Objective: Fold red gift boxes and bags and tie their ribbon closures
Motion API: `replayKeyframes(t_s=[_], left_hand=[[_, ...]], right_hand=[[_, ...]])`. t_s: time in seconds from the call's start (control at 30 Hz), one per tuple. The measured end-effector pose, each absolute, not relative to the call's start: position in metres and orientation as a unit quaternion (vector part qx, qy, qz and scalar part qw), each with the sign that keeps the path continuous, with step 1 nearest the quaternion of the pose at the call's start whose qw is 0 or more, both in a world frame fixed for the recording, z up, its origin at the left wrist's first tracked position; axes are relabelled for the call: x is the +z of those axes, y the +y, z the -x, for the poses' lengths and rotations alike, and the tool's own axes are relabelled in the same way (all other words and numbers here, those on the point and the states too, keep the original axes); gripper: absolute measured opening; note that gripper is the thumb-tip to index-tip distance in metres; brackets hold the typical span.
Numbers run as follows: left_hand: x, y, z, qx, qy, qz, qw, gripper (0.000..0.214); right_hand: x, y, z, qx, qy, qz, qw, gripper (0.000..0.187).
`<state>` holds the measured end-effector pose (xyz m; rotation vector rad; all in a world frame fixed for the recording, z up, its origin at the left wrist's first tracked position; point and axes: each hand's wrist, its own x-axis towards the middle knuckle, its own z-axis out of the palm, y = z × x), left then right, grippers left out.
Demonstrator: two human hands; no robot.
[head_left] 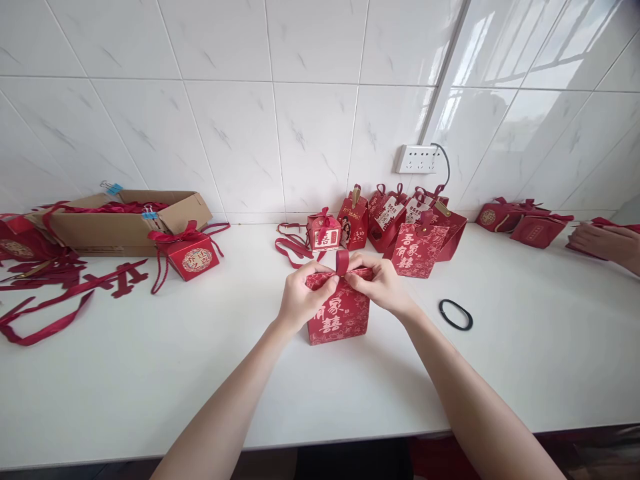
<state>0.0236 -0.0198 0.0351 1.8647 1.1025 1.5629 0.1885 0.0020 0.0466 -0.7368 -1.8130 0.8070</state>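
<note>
A red gift box (353,320) with pale lettering and flower print stands upright on the white table in front of me. My left hand (307,293) pinches its top edge on the left, thumb on the front face. On the right, my right hand (377,280) grips the same top edge, its thumb close to the left one. Between them a dark red ribbon loop (343,262) sticks up from the middle of the top. The fingers behind the box are partly hidden.
Finished-looking red boxes (423,250) stand behind to the right. A cardboard box (125,223) of ribbons, a bowed red box (187,253) and loose ribbons (55,320) lie left. A black ring (456,315) lies right. Another person's hand (607,240) is at far right.
</note>
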Motion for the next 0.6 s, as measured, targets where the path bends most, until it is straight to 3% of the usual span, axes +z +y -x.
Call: replayKeyframes(t_s=[0.6], left_hand=[[0.0361,-0.0181,-0.0231,0.571,0.4,-0.66,0.279,0.013]], right_hand=[[0.0469,0.0032,-0.1885,0.327,-0.747,0.301,0.494,0.006]])
